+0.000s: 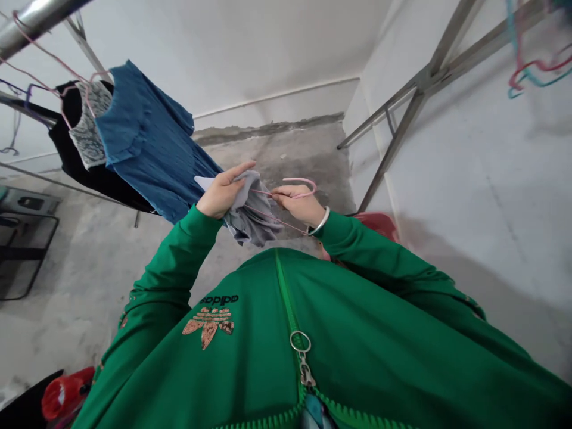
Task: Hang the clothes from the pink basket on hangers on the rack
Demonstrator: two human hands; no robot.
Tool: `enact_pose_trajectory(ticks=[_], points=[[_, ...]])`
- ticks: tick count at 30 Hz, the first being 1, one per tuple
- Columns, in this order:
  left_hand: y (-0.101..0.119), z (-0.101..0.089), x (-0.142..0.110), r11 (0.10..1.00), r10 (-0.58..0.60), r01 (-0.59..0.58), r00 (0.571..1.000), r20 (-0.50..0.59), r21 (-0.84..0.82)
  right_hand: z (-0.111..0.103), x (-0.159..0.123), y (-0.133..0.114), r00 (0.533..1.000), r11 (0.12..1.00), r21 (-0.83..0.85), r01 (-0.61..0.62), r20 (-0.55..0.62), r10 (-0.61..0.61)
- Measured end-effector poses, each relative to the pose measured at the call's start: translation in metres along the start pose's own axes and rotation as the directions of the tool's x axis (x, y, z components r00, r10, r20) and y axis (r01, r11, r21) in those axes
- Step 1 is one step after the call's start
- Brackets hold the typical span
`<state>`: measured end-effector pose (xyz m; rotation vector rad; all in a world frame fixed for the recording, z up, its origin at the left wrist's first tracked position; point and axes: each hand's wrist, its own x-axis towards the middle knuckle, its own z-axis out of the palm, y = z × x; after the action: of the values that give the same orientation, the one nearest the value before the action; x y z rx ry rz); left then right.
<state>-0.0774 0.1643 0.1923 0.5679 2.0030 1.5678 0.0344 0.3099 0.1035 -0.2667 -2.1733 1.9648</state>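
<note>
My left hand (223, 192) grips a small grey garment (251, 215) in front of my chest, fingers closed on the cloth with the forefinger stretched out. My right hand (298, 204), with a silver bangle on the wrist, pinches a thin pink wire hanger (300, 186) that runs into the grey garment. Both arms wear green jacket sleeves. The two hands are close together, the garment hanging between them.
A blue shirt (149, 143), a patterned grey top (88, 132) and a black garment (71, 156) hang on a metal rail (31, 21) at the upper left. A metal rack frame (415, 98) with coloured hangers (534, 68) stands at the right. A red tub (379, 223) sits on the concrete floor.
</note>
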Motion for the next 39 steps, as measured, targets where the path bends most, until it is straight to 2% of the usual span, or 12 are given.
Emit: enact_pose_trajectory(ticks=[2, 6, 10, 13, 19, 24, 30, 32, 35, 37, 39], points=[[-0.001, -0.009, 0.004, 1.000, -0.020, 0.019, 1.000, -0.015, -0.019, -0.008, 0.001, 0.001, 1.000, 1.000, 0.009, 0.004, -0.018, -0.004], [0.009, -0.049, 0.017, 0.999, -0.005, -0.001, 0.994, -0.107, -0.052, -0.040, -0.005, -0.001, 0.999, 1.000, 0.001, -0.002, -0.032, 0.002], [0.022, -0.080, 0.027, 0.997, -0.059, 0.054, 0.993, -0.107, -0.051, -0.067, -0.015, -0.007, 0.999, 0.995, -0.092, -0.027, -0.038, 0.024], [0.026, -0.085, 0.031, 0.995, -0.075, 0.066, 0.989, -0.127, -0.074, -0.079, -0.027, -0.013, 0.997, 0.988, -0.142, -0.068, -0.045, 0.063], [0.024, -0.079, 0.037, 0.993, -0.114, 0.112, 0.987, -0.115, -0.021, -0.092, -0.049, -0.024, 0.995, 0.989, -0.108, -0.098, -0.032, 0.095], [0.022, -0.077, 0.042, 0.991, -0.124, 0.129, 0.985, -0.118, 0.038, -0.082, -0.048, -0.022, 0.995, 0.988, -0.128, -0.087, 0.036, 0.092], [0.016, -0.073, 0.046, 0.988, -0.152, 0.153, 0.987, -0.059, 0.009, -0.054, -0.035, -0.016, 0.992, 0.995, -0.072, -0.071, 0.100, 0.078], [0.011, -0.067, 0.046, 0.989, -0.146, 0.146, 0.989, -0.007, -0.027, -0.039, -0.027, -0.010, 0.993, 0.998, -0.038, -0.059, 0.104, 0.063], [-0.001, -0.050, 0.045, 0.994, -0.109, 0.111, 0.989, 0.100, -0.015, -0.012, -0.010, 0.004, 0.997, 0.998, 0.004, -0.066, 0.049, 0.066], [-0.011, -0.037, 0.043, 0.995, -0.086, 0.077, 0.982, 0.168, 0.056, 0.002, 0.001, 0.013, 0.996, 0.996, 0.028, -0.089, 0.010, 0.089], [-0.022, -0.027, 0.042, 0.985, -0.036, -0.001, 0.977, 0.210, 0.175, 0.007, 0.011, 0.017, 0.994, 0.993, 0.052, -0.104, -0.015, 0.105]])
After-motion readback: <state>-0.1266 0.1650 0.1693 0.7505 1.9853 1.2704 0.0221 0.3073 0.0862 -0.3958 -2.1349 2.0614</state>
